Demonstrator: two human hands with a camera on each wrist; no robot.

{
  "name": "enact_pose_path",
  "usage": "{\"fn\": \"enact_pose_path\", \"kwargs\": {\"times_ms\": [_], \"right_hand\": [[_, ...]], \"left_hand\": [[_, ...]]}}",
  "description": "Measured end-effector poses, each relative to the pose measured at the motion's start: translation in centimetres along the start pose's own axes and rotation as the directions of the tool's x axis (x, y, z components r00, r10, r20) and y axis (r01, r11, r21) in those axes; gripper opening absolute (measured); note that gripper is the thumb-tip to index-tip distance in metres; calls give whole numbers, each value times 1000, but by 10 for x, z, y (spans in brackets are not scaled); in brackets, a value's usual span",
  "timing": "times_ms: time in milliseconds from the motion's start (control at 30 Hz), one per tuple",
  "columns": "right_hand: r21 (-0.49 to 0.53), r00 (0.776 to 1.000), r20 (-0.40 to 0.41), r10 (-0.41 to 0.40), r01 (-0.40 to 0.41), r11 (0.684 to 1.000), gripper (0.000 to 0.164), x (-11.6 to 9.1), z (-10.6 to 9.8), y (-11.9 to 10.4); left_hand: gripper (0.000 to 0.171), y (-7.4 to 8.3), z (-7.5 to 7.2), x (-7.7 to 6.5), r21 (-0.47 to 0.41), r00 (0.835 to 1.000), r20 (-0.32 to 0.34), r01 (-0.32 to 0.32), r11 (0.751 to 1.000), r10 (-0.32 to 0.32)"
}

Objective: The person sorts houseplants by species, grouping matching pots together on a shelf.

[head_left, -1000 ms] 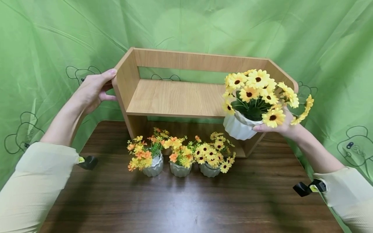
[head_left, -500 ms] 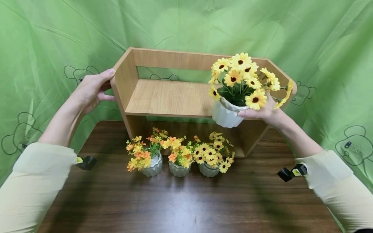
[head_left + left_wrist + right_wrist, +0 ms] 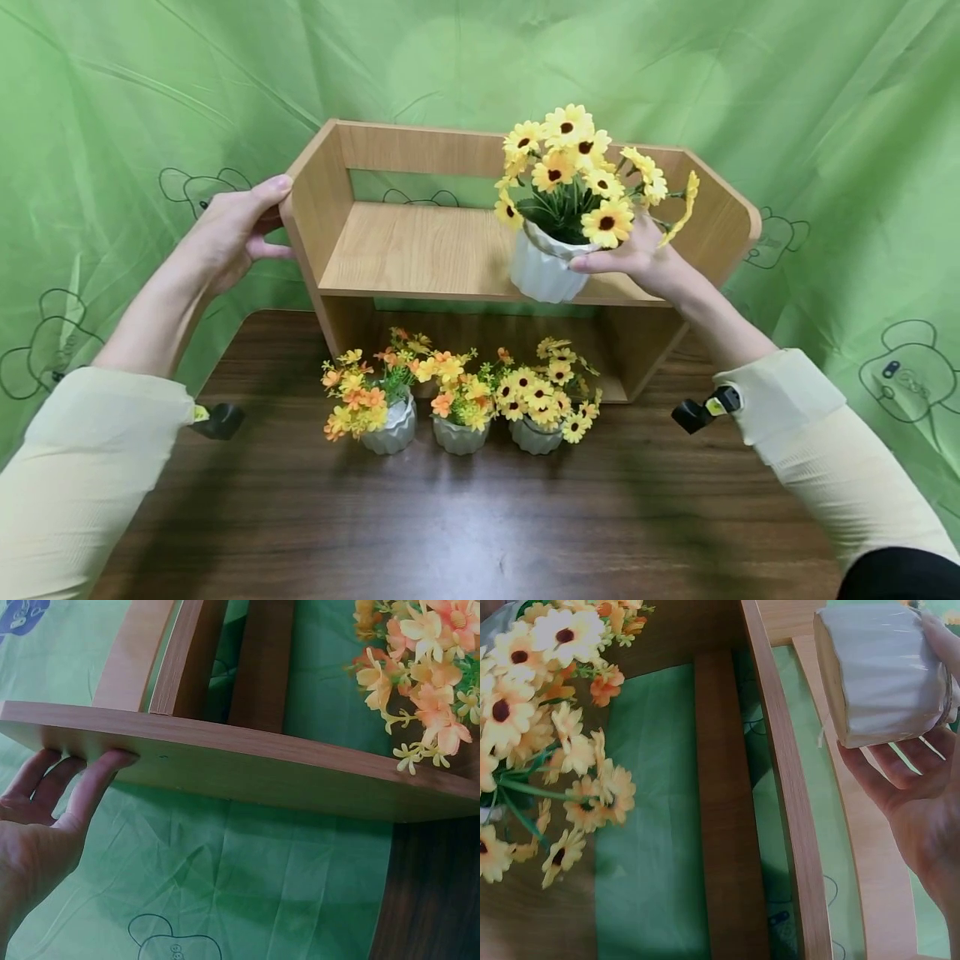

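My right hand point(image 3: 637, 258) grips a white ribbed flower pot point(image 3: 547, 267) of yellow daisies point(image 3: 555, 175), thumb on the near side. It is held upright at the front edge of the upper board of a wooden shelf point(image 3: 420, 250). In the right wrist view, fingers curl round the white pot point(image 3: 885, 675). My left hand point(image 3: 232, 229) rests against the outer face of the shelf's left side panel point(image 3: 247, 769); in the left wrist view its fingertips touch the wood. Below, an orange-flowered pot point(image 3: 392, 427), a second one point(image 3: 461, 435) and a yellow daisy pot point(image 3: 536, 435) stand in a row.
The shelf stands at the back of a dark wooden table point(image 3: 450, 533), its lower level behind the three pots. Green cloth point(image 3: 465, 58) hangs behind and at both sides. The shelf's right side panel point(image 3: 712, 217) rises beyond my right hand.
My right hand has carried the daisy pot leftward and up, from near the shelf's right panel towards the middle of the upper board. My left hand keeps its place on the side panel.
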State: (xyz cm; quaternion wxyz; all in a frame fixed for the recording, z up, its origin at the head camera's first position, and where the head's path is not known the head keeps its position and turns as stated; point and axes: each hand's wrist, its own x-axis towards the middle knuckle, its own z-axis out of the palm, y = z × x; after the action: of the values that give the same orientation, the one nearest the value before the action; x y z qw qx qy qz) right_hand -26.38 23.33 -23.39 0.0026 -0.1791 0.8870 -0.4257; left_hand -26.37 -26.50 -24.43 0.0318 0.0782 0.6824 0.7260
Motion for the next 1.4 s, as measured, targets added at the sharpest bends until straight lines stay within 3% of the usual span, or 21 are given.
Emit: {"fn": "enact_pose_path", "kwargs": {"times_ms": [67, 167, 233, 400, 467, 667, 733, 967, 1100, 1200, 1267, 1400], "right_hand": [[16, 1000, 7, -15, 15, 1000, 122, 5, 3, -2], [4, 994, 3, -108, 108, 994, 100, 15, 8, -4], [1, 992, 0, -128, 128, 992, 91, 19, 12, -5], [16, 999, -9, -47, 48, 999, 116, 28, 21, -11], [40, 999, -8, -42, 43, 998, 118, 33, 25, -14], [158, 988, 16, -154, 149, 976, 83, 50, 37, -23], [184, 985, 21, -173, 166, 969, 81, 55, 41, -26], [248, 986, 40, -163, 148, 957, 97, 71, 58, -33], [252, 993, 59, -97, 79, 964, 106, 78, 69, -38], [195, 998, 62, 0, -12, 981, 120, 80, 76, -40], [174, 998, 62, 19, -29, 984, 125, 81, 81, -41], [163, 996, 71, 57, -68, 984, 130, 81, 89, -43]], "left_hand": [[65, 0, 0, 0, -2, 1000, 1, -1, 1000, 1], [65, 0, -1, 1, 7, 1000, 3, -3, 1000, 3], [66, 0, -1, 1, 14, 1000, 4, -3, 1000, 3], [66, 0, -1, 1, 21, 1000, -2, 5, 1000, -5], [66, -1, -1, 1, 19, 1000, -2, 7, 1000, -7], [67, -1, -1, 1, 10, 1000, 0, 8, 1000, -8], [67, 0, -1, 1, 8, 1000, -3, 7, 1000, -7], [60, 0, -4, -2, 0, 1000, -1, -4, 1000, 4], [46, 1, -5, -2, -20, 1000, 1, -14, 1000, 14], [36, 2, -4, -2, -29, 1000, 0, -20, 999, 20], [30, 1, -4, -2, -32, 1000, -2, -22, 999, 22], [30, 0, -2, -2, -22, 1000, -6, -24, 999, 24]]}}
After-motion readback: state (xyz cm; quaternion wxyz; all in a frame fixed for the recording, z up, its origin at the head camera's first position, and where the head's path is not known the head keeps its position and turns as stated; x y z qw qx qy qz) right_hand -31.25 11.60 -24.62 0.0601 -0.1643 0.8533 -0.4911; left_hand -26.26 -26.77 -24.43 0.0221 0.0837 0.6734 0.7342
